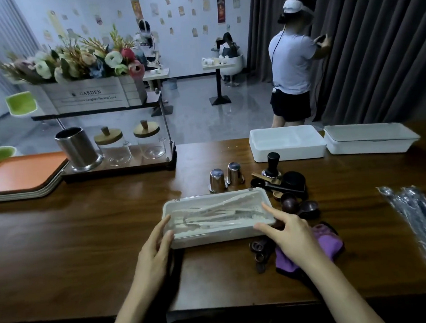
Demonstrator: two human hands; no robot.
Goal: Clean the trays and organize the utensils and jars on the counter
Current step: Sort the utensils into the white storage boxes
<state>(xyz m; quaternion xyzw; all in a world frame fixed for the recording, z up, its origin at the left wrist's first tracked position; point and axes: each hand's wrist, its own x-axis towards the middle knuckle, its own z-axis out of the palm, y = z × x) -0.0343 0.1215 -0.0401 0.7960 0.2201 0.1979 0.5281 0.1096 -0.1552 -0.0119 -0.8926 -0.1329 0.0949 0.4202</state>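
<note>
On the dark wooden desk (86, 245), the left hand (152, 251) lies against the 9 o'clock end of a white box (212, 238). Its grip is loose and open: the fingers run nearly straight along the end wall and the thumb lies on the near corner of the lid. The right hand (295, 233) is at the 3 o'clock end with an equally open grip. Its forefinger lies straight on the lid, its thumb touches the near corner, and it clasps nothing.

The box sits at the middle of the desk, long side toward the person. It is shallow, with round corners and a clear lid shut over pale tongs (215, 215) lying lengthwise.

From the box:
- **At 4 o'clock:** a purple cloth (331, 241) lies under the right wrist, with dark ringed spoons (259, 249) beside it.
- **At 3 o'clock:** well apart, there is cutlery in a clear wrap (420, 222).
- **At 2 o'clock:** dark scoops (298, 205) lie in a heap, with a black tamper (274, 164) upright behind them.
- **At 12 o'clock:** just beyond the box, two steel cups (217, 180) stand mouth down.
- **At 1 o'clock, farther back:** an open white tray (287, 143) sits beside a lidded one (369, 137).
- **At 10 o'clock:** a rack (119, 168) carries a steel canister (77, 148) and two clear glass jars (112, 148) with wooden lids.
- **Toward 9 o'clock:** orange trays (18, 175) are stacked beside the rack.

Beyond the desk, a person (290, 62) faces a dark curtain.
</note>
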